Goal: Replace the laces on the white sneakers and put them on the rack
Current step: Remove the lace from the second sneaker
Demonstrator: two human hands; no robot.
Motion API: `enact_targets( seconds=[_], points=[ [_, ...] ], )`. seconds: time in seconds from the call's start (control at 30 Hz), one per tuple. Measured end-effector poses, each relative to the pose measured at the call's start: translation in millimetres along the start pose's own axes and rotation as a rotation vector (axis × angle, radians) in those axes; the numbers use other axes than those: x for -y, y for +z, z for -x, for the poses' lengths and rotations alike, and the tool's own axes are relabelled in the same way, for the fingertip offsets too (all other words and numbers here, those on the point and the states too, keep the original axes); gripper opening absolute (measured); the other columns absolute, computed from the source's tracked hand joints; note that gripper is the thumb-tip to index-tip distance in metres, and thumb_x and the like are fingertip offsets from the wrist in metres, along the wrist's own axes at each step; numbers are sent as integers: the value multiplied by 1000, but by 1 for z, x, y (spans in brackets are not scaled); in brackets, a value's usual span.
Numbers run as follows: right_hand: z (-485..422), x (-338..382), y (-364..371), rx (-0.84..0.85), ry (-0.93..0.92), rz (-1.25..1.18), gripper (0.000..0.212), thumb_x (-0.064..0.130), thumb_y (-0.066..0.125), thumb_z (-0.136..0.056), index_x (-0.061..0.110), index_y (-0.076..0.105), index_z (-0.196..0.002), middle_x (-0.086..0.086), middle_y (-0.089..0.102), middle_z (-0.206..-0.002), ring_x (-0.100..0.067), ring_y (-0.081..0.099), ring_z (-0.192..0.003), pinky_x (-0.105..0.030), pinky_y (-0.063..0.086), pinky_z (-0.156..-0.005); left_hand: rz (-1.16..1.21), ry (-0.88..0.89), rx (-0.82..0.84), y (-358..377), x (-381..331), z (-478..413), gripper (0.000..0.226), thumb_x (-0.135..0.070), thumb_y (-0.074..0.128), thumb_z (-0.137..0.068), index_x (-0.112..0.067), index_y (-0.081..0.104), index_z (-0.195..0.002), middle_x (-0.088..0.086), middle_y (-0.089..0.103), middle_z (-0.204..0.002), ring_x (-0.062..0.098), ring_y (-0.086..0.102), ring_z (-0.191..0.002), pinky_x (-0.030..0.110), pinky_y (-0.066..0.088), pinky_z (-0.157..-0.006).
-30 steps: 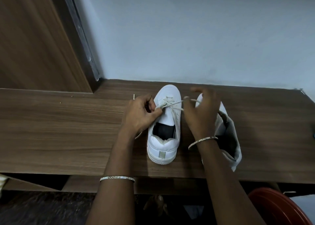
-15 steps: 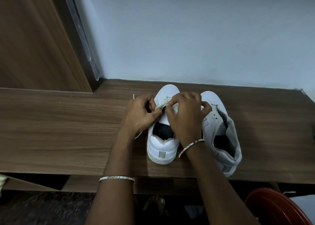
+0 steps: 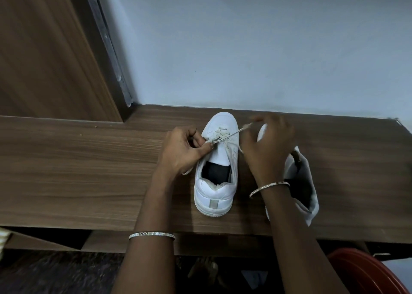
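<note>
Two white sneakers stand on a wooden shelf top [image 3: 89, 171], toes toward the wall. The left sneaker [image 3: 217, 166] has a cream lace [image 3: 231, 133] threaded through its lower eyelets. My left hand [image 3: 185, 148] pinches the lace at the shoe's left eyelet row. My right hand [image 3: 267, 144], blurred, pinches the other lace end and holds it taut up to the right. The right sneaker [image 3: 303, 182] is partly hidden behind my right wrist; I see no lace on it.
A pale blue wall [image 3: 245, 48] rises just behind the shelf top. A wooden panel [image 3: 44, 48] stands at the left. A red round object [image 3: 365, 273] sits low at the right, below the shelf's front edge.
My right hand has moved from over the left sneaker's eyelets out to the right, drawing the lace taut. The left hand has kept its pinch in place.
</note>
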State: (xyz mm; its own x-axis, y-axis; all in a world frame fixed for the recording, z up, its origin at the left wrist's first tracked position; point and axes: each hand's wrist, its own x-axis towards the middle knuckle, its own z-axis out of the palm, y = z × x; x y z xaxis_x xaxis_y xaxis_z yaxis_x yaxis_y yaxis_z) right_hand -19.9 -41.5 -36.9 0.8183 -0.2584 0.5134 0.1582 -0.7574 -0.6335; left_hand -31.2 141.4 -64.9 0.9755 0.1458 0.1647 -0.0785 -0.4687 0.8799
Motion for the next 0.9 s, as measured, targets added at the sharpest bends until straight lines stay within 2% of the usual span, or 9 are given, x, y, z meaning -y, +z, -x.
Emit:
enact_targets(
  seconds=[0.1, 0.17, 0.33, 0.47, 0.6, 0.73, 0.83, 0.9],
  points=[
    [14, 16, 9, 217, -133, 20, 10, 36, 67, -75, 29, 72, -80, 8, 66, -102, -27, 53, -114, -46, 40, -94, 18, -8, 9, -1, 0, 0, 27, -27, 84, -75, -18, 63, -60, -2, 64, -55, 7, 59, -51, 30, 48, -53],
    [21, 18, 17, 283, -183, 92, 5, 29, 70, -76, 28, 73, -80, 7, 66, -106, -25, 49, -119, -42, 30, -95, 24, -9, 16, -2, 1, 1, 27, -24, 84, -76, -19, 63, -60, 1, 66, -57, 10, 59, -52, 30, 46, -53],
    [23, 18, 20, 249, -227, 237, 6, 21, 67, -83, 25, 70, -80, 8, 67, -105, -21, 51, -117, -38, 20, -86, 10, 1, 16, -4, -1, 2, 26, -26, 85, -77, -17, 65, -62, 3, 68, -60, 18, 62, -56, 38, 53, -58],
    [25, 22, 17, 225, -120, 194, 10, 15, 61, -88, 24, 65, -90, 8, 62, -107, -19, 47, -119, -38, 20, -87, 9, -10, 23, -5, -3, 3, 26, -27, 84, -78, -18, 65, -62, 1, 68, -60, 19, 65, -58, 40, 55, -60],
    [21, 25, 8, 55, -1, 95, 24, 3, 57, -81, 27, 52, -85, 4, 57, -99, -26, 50, -109, -40, 25, -83, -13, -25, 12, -4, -5, 5, 28, -25, 85, -79, -17, 64, -62, -2, 65, -56, 9, 58, -52, 27, 47, -52],
    [1, 0, -4, -100, 140, -87, 20, 5, 51, -88, 25, 49, -88, 9, 54, -93, -31, 57, -103, -42, 39, -84, 7, -32, 17, -3, -4, 5, 29, -23, 84, -79, -19, 63, -61, -9, 61, -53, 3, 54, -49, 19, 42, -50],
    [-8, -18, -8, -227, 199, -199, 14, 5, 48, -88, 19, 50, -89, 2, 56, -89, -32, 59, -88, -28, 34, -74, -6, -32, 10, -3, -4, 4, 28, -25, 84, -79, -18, 63, -61, -11, 60, -52, 3, 54, -49, 19, 41, -49],
    [-12, -23, -11, -309, 213, -231, 16, -2, 47, -85, 8, 56, -93, -4, 59, -90, -29, 58, -84, -19, 30, -72, -19, -31, 4, -3, -4, 5, 28, -26, 83, -79, -17, 63, -62, -10, 60, -51, 2, 53, -48, 18, 41, -49]
  ],
)
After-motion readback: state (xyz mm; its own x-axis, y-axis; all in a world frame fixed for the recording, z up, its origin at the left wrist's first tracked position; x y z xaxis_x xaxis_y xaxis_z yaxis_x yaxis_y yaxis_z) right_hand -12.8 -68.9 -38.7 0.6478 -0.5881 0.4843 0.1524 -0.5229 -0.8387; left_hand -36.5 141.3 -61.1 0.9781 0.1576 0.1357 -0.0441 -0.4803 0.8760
